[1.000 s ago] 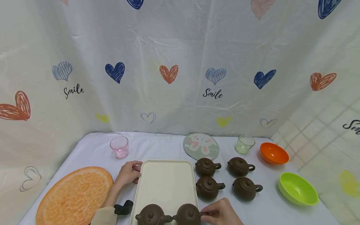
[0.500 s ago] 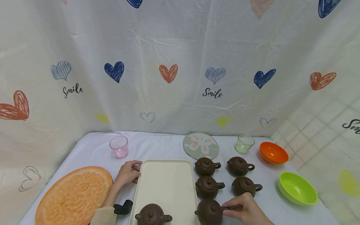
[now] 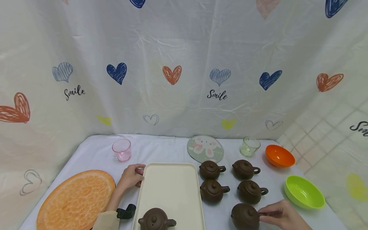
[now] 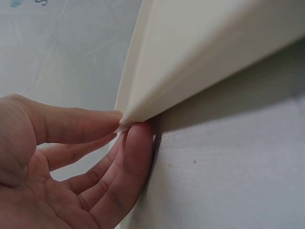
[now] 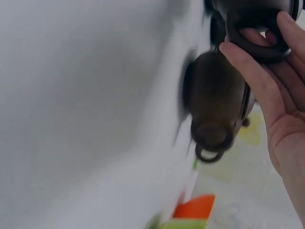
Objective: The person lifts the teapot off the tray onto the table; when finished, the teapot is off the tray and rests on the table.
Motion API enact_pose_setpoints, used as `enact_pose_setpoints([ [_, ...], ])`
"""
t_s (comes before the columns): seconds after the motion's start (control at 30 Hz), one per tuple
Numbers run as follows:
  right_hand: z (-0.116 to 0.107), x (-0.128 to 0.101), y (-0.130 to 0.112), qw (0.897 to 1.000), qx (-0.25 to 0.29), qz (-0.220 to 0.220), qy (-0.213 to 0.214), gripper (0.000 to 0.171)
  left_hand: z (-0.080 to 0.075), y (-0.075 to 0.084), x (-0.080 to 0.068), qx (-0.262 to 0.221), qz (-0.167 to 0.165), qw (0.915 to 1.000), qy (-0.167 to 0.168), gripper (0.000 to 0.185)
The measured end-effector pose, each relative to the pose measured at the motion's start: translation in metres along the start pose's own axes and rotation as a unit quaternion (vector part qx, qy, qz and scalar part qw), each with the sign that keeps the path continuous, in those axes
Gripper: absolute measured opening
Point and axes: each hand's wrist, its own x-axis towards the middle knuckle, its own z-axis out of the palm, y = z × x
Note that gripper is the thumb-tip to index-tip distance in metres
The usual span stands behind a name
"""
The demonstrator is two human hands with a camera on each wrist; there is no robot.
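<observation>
While the white-covered table (image 3: 172,150) is spread beneath a heart-printed curtain (image 3: 184,64), a cream tray (image 3: 169,188) is set near the table's front edge and is taken here as the landmark. To the left of the tray an orange-slice mat (image 3: 74,201) is laid flat, and beyond the tray's far right corner a round rabbit mat (image 3: 205,149) is seen. Well to the right of the tray a green bowl (image 3: 304,192) is placed, with an orange bowl (image 3: 279,156) behind it. A pink cup (image 3: 122,150) is stood beyond the tray's far left corner, and a pale green cup (image 3: 250,146) is stood to the right of the rabbit mat.

One brown teapot (image 3: 156,220) is kept on the tray's near end. Four more teapots (image 3: 212,191) are grouped in two rows just to the right of the tray.

A sixth teapot, the held teapot (image 3: 245,216), is found to the right of the tray, in front of that group, and its handle (image 5: 257,40) is pinched by the curled fingers of the right hand (image 3: 280,215); whether it rests on the cloth cannot be told.

The tray's far left corner (image 4: 125,119) is pinched between the thumb and fingertips of the left hand (image 3: 130,176), as is shown closely by the left wrist view.
</observation>
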Motion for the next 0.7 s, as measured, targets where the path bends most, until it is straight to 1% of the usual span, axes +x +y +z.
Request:
enact_pose_setpoints([
  [0.07, -0.007, -0.006, 0.006, 1.0, 0.003, 0.024, -0.001, 0.021, 0.0, 0.0, 0.0, -0.001, 0.0, 1.0, 0.0, 0.047],
  [0.17, -0.017, -0.015, 0.014, 0.999, -0.008, 0.046, 0.002, 0.023, 0.0, 0.001, 0.0, 0.0, 0.0, 1.0, 0.0, 0.047],
  [0.3, -0.026, -0.025, 0.023, 0.998, -0.032, 0.054, 0.012, 0.023, 0.0, 0.0, 0.0, 0.002, -0.004, 1.0, 0.0, 0.047],
  [0.4, -0.03, -0.029, 0.028, 0.998, -0.029, 0.059, 0.014, 0.022, 0.0, 0.0, 0.0, -0.001, -0.004, 1.0, 0.0, 0.047],
  [0.47, -0.032, -0.032, 0.03, 0.998, -0.015, 0.064, 0.011, 0.021, 0.0, 0.0, 0.0, -0.003, -0.003, 1.0, 0.0, 0.047],
  [0.5, -0.032, -0.032, 0.031, 0.998, -0.015, 0.058, 0.01, 0.021, 0.0, 0.0, 0.0, -0.005, -0.002, 1.0, 0.0, 0.048],
  [0.53, -0.033, -0.033, 0.032, 0.998, -0.012, 0.062, 0.01, 0.021, 0.0, 0.001, 0.0, -0.006, -0.002, 1.0, 0.0, 0.047],
  [0.6, -0.033, -0.034, 0.033, 0.998, -0.016, 0.065, 0.01, 0.021, 0.0, 0.001, 0.0, -0.006, -0.004, 1.0, 0.0, 0.047],
  [0.7, -0.033, -0.034, 0.034, 0.996, -0.025, 0.082, 0.01, 0.024, 0.0, 0.001, -0.001, -0.005, -0.007, 1.0, -0.001, 0.047],
])
